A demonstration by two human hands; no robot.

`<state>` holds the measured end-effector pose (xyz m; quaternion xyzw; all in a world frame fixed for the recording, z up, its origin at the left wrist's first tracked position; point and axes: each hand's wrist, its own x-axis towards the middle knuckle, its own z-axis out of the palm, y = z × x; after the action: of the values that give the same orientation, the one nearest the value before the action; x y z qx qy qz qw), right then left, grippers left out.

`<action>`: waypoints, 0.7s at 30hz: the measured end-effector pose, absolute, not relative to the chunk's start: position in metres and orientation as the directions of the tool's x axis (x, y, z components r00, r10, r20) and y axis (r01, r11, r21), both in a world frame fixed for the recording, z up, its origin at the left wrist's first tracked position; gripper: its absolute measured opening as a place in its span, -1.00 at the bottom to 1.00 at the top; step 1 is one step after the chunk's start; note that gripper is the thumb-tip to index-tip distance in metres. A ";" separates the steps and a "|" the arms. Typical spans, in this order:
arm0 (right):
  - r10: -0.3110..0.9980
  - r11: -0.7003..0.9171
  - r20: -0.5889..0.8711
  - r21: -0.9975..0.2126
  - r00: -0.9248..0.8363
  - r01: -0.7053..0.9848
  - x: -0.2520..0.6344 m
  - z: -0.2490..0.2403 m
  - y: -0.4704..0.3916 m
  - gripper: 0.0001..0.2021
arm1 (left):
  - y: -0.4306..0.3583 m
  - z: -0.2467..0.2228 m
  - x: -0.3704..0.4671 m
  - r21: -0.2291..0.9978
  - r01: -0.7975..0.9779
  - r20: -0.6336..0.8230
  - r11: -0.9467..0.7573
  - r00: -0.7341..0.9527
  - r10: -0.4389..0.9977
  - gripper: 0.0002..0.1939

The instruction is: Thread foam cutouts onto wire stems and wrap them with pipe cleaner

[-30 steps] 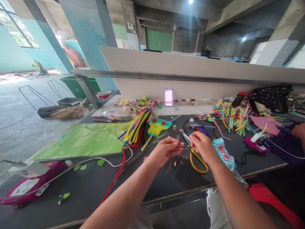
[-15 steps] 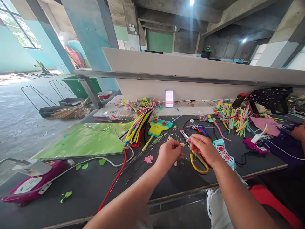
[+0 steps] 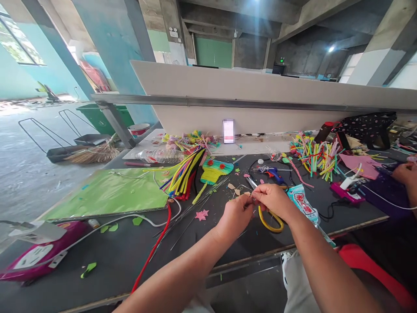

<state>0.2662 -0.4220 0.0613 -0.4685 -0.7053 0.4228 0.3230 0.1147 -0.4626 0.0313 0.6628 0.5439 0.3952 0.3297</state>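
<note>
While apparently pinching thin, bent silvery wire (image 3: 242, 186) in closed fingertips of left hand (image 3: 239, 211) and right hand (image 3: 272, 198), now ideally bracing both together, bending gently.

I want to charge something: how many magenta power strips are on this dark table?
2: one power strip on the left, near the green sheet; the other power strip on the right, beyond the teal packet. Others may be hidden.
</note>
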 end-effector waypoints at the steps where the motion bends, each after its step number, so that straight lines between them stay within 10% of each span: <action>1: 0.934 0.191 0.051 -0.907 -0.353 0.376 0.268 0.063 -0.422 -0.81 | -0.461 0.033 0.111 0.894 0.416 0.139 -0.170 0.104 0.985 -0.86; 7: 0.923 0.123 -0.007 -0.942 -0.385 0.311 0.275 0.076 -0.427 -0.80 | -0.446 0.052 0.076 0.972 0.156 0.197 -0.178 -0.117 0.973 -0.70; 14: 0.899 0.133 -0.032 -0.931 -0.438 0.341 0.269 0.070 -0.429 -0.82 | -0.450 0.053 0.080 0.960 -0.187 -0.103 0.209 0.457 0.883 -0.60; 21: 0.882 0.121 -0.047 -0.939 -0.469 0.323 0.263 0.067 -0.430 -0.85 | -0.446 0.040 0.083 0.915 -0.119 -0.270 0.386 0.529 0.804 -0.69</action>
<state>0.2632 -0.4303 0.0670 -0.4335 -0.6949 0.5015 0.2789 0.0830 -0.4462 0.0405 0.4592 0.3730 0.3104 0.7441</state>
